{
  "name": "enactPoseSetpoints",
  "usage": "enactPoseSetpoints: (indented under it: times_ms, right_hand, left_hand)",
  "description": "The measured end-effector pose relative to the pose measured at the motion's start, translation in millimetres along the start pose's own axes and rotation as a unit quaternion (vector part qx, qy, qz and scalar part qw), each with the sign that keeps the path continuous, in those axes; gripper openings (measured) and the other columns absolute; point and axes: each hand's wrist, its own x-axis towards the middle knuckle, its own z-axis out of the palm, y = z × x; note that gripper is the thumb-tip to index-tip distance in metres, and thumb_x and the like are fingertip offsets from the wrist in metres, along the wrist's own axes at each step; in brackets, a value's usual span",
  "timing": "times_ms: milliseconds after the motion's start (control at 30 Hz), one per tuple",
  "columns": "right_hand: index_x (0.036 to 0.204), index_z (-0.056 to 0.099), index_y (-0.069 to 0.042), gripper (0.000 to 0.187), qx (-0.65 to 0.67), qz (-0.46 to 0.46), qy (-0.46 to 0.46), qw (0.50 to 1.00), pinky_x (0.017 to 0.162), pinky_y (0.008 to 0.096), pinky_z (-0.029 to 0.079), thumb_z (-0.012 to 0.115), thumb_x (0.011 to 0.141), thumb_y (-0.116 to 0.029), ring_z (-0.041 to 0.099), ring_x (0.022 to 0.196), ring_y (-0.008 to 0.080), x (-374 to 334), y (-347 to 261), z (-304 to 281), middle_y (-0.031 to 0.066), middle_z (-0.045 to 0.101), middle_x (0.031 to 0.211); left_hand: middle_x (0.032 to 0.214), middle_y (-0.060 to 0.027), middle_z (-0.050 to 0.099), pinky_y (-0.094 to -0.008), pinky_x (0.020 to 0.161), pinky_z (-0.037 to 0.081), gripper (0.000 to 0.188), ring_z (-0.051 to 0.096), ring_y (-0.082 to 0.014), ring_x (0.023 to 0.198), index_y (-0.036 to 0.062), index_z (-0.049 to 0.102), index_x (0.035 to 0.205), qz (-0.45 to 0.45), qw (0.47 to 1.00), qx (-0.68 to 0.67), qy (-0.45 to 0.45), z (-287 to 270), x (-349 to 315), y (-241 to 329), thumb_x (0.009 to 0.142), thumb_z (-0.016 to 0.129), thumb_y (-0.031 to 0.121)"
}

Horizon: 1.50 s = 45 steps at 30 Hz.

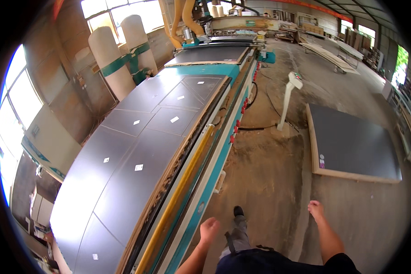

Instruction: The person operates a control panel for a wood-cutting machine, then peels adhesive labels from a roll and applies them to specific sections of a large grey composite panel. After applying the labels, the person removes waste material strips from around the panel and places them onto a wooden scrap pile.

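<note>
My left hand [210, 229] hangs in a loose fist beside the long cutting table's teal and white side rail [203, 208], apart from it as far as I can see. No object shows in its fingers. To the right, over the concrete floor, my right hand [315, 208] is also curled closed, with nothing visible in it. On the table at the left lies a large dark grey board [123, 169], cut by thin lines into several panels. Small white labels [139, 167] are stuck on the panels. A yellow bar [178, 196] runs along the table's near side.
A stack of dark boards [351, 141] lies on the floor at the right. Ahead stands a pale control pedestal [287, 98], with a black cable [258, 129] at its base. The machine's gantry [242, 23] spans the far end. Two dust-collector bags [108, 59] stand behind the table.
</note>
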Motion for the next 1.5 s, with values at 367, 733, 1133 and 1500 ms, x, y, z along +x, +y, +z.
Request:
enactPoseSetpoints:
  times_ms: [367,733,1133,1500]
  right_hand:
    - [0.102,0.061,0.006,0.027,-0.133,-0.05,-0.202,0.969,0.064,0.0279,0.049,0.061,0.077,-0.005,0.061,0.069,0.0157,230,-170,168,0.0106,0.066,0.08]
    - [0.101,0.058,0.004,0.033,-0.14,-0.192,-0.196,0.951,0.065,0.0284,0.045,0.067,0.075,-0.014,0.055,0.072,0.013,614,-412,391,0.0031,0.058,0.076]
    - [0.135,0.034,0.001,0.078,-0.413,-0.394,-0.22,0.791,0.104,0.0424,0.031,0.064,0.077,-0.043,0.035,0.126,0.0368,817,-721,705,0.0215,0.036,0.137]
    - [0.116,0.048,0.01,0.083,-0.441,-0.407,-0.23,0.766,0.095,0.0398,0.04,0.072,0.064,-0.05,0.046,0.113,0.0351,832,-755,739,0.0241,0.048,0.12]
  left_hand:
    - [0.083,-0.0077,0.061,-0.0256,0.061,0.048,0.022,0.059,-0.015,0.068,-0.0008,0.058,0.097,-0.112,0.945,-0.303,0.043,31,317,131,0.089,0.055,0.02]
    - [0.092,-0.0205,0.061,-0.0361,0.06,0.055,0.062,0.063,-0.0294,0.074,-0.0059,0.039,0.116,-0.207,0.756,-0.493,0.377,33,476,138,0.088,0.053,0.047]
    - [0.082,-0.0201,0.061,-0.0348,0.049,0.053,0.058,0.063,-0.0285,0.063,-0.0057,0.047,0.103,-0.35,0.612,-0.372,0.604,24,560,172,0.086,0.056,0.049]
    - [0.08,-0.0153,0.056,-0.0348,0.056,0.053,0.045,0.059,-0.0265,0.067,-0.0014,0.051,0.101,-0.349,0.55,-0.392,0.649,26,563,160,0.088,0.057,0.041]
